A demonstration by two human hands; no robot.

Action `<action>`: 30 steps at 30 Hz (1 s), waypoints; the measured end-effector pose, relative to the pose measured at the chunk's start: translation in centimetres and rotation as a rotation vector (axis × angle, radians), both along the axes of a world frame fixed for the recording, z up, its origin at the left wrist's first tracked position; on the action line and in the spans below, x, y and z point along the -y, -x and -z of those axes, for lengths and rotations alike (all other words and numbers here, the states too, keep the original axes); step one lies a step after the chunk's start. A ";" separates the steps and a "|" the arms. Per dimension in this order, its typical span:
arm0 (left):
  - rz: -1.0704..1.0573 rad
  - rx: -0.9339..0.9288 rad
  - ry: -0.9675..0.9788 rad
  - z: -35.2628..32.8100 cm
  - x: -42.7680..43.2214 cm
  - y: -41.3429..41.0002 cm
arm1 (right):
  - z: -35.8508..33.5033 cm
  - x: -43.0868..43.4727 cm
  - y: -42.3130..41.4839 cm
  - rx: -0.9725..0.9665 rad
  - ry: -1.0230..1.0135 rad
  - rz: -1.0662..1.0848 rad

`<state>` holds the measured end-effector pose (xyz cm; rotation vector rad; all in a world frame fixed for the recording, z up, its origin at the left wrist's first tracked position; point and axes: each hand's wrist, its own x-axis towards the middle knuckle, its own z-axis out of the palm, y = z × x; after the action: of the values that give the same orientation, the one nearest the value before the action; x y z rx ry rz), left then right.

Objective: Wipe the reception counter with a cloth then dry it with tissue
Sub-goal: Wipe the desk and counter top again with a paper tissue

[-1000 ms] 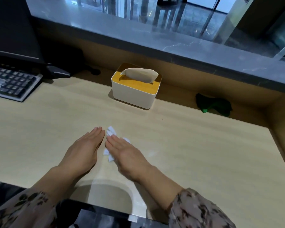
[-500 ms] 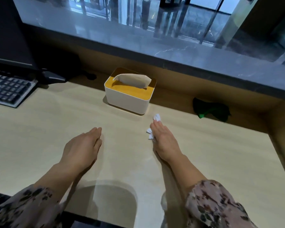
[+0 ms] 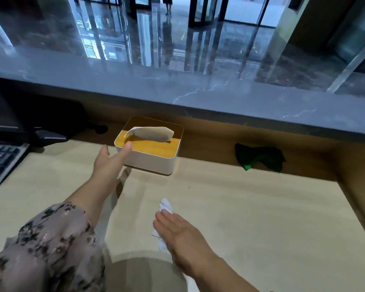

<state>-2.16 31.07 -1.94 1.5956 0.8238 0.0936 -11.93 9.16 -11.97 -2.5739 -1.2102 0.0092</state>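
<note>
Under right hand point(image 3: 183, 237), crumpled white tissue point(image 3: 165, 204) pressed onto pale wooden bench point(image 3: 261, 218); grip flat, fingers straight. At white tissue box point(image 3: 154, 163), left hand point(image 3: 108, 165) extended, grip spread, nothing held.

We wear a loose sleeve point(image 3: 51, 245) on our left arm: mauve-grey fabric w/ dark floral blotches, crumpled, cuff approx mid-forearm. Our left hand point(image 3: 108, 163) and right hand point(image 3: 181, 232) are bare.

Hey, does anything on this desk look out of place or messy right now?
Only the green cloth: it lies crumpled at the back of the counter, right of the tissue box. The tissue under the right hand is scrunched. Nothing looks spilled or damaged.
</note>
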 end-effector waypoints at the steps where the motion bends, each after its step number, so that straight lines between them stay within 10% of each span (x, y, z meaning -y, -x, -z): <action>1: 0.002 0.010 0.009 0.0 0.1 -0.6 | 0.3 0.3 -1.1 0.002 -0.001 -0.023; 30: 0.256 -0.067 -0.139 -0.5 17.7 -7.0 | -1.2 17.7 -0.5 -0.009 -0.083 0.535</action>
<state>4.87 13.41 -1.44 1.8310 0.6687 -0.0883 -11.41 -8.55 -10.80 -2.7305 -0.4750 -0.1400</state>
